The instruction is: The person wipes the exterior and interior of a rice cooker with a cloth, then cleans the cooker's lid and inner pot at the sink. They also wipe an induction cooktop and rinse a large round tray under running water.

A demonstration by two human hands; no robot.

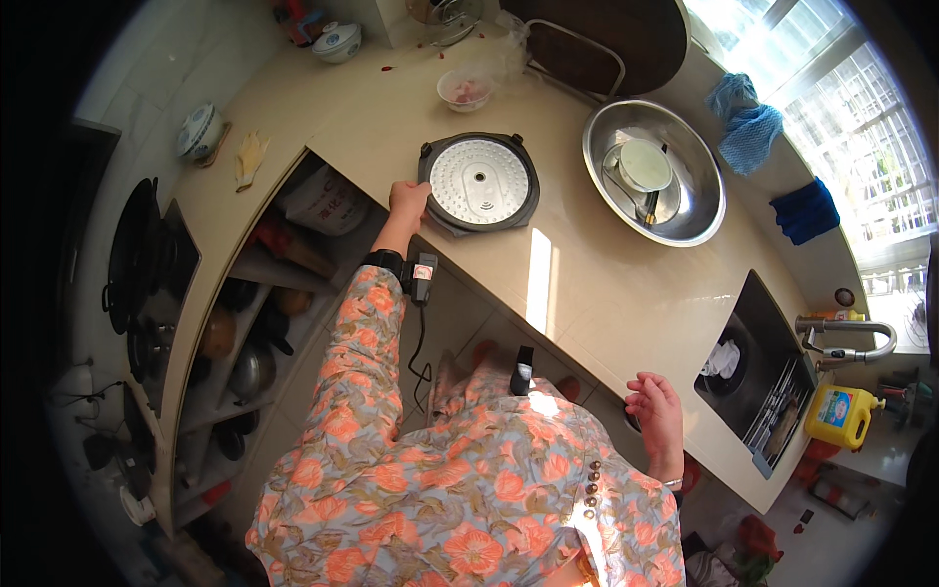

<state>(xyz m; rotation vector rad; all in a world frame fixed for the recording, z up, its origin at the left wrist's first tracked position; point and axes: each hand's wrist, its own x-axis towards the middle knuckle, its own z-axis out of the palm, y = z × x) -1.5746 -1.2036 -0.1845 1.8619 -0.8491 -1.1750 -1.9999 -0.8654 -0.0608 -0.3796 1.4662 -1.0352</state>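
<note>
On the counter lies what looks like a rice cooker lid (pixel 480 198), its dimpled silver metal plate facing up inside a black plastic rim. My left hand (pixel 409 199) is closed at the left edge of that rim; the fingertips are hidden. Low on the right, my right hand (pixel 655 411) hovers by the counter's front edge, short of the sink. Its fingers are loosely bent and apart, with nothing in them.
A steel basin (pixel 689 213) holding a pale bowl (pixel 645 166) stands right of the lid. Behind is a small bowl of pinkish food (pixel 465 92). The sink (pixel 755 367) and faucet (pixel 851 341) are at right, with a yellow jug (pixel 840 417). Open shelves (pixel 246 271) sit below left.
</note>
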